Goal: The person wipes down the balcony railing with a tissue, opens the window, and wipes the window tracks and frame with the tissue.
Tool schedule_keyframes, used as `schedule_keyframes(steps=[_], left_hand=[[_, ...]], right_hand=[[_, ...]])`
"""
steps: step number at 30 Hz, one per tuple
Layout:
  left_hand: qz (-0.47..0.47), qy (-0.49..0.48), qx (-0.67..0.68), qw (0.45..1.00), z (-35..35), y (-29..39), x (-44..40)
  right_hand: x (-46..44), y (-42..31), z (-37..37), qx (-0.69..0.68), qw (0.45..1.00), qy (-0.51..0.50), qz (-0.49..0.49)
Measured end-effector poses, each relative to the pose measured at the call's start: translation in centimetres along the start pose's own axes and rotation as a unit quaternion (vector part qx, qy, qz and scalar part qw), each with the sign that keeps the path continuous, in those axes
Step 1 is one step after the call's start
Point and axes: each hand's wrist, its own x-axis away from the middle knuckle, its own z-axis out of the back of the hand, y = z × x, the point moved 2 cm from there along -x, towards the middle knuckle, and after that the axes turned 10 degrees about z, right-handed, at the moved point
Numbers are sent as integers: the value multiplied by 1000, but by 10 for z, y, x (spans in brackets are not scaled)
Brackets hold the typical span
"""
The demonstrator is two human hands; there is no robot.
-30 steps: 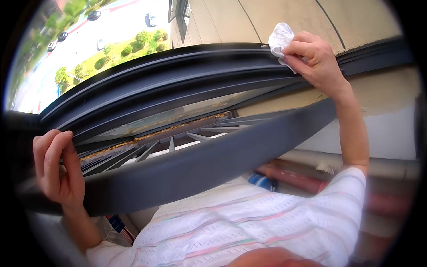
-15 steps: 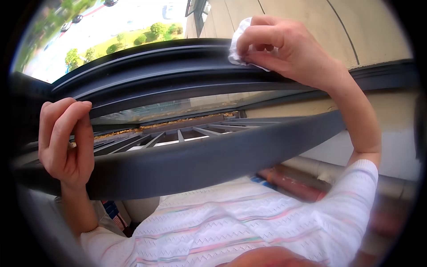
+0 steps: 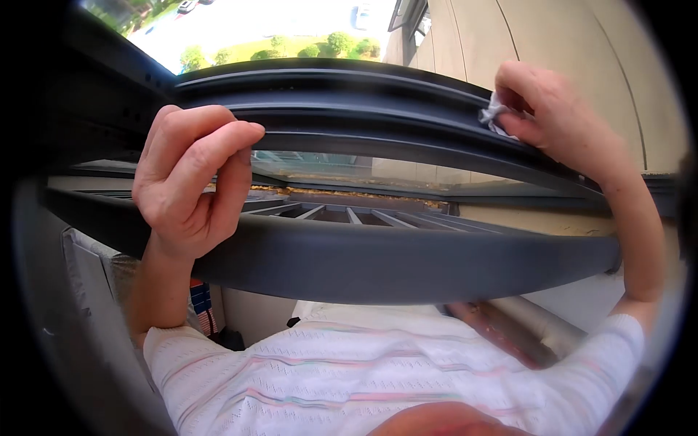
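A crumpled white tissue (image 3: 496, 116) is pinched in my right hand (image 3: 556, 120) and touches the grooved dark window frame (image 3: 327, 94) near its right end. My left hand (image 3: 193, 174) is at the left end of the frame, its fingers curled and its fingertips at the lower edge of the frame. Whether those fingers grip the edge or only rest on it is hard to see. Below both hands a wide dark rail (image 3: 407, 265) crosses in front of my white striped top.
Thin dark bars (image 3: 352, 216) lie between frame and rail. A beige wall (image 3: 574, 43) rises at the right. Outside are trees (image 3: 339, 42) and parked cars. Reddish pipes (image 3: 502, 330) run low at the right, and a pale box-like object (image 3: 91, 276) stands low at the left.
The view has turned, so the frame sits further right. My right hand with the tissue went left along the frame, then back to its right part. My left hand stays at the left end.
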Motion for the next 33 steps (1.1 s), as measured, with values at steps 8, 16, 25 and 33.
schedule_keyframes(steps=[8,16,25,33], left_hand=[[-26,1,30,999,3,-6,-1],[-30,3,30,999,1,-8,-2],[8,9,4,1000,6,-3,0],[8,-46,13,999,-4,6,1]], right_hand=[[15,12,9,-4,1000,-5,29],[-93,-42,-8,42,982,44,180],[-164,-99,-11,33,980,40,194],[-44,-21,-6,80,992,-17,94]])
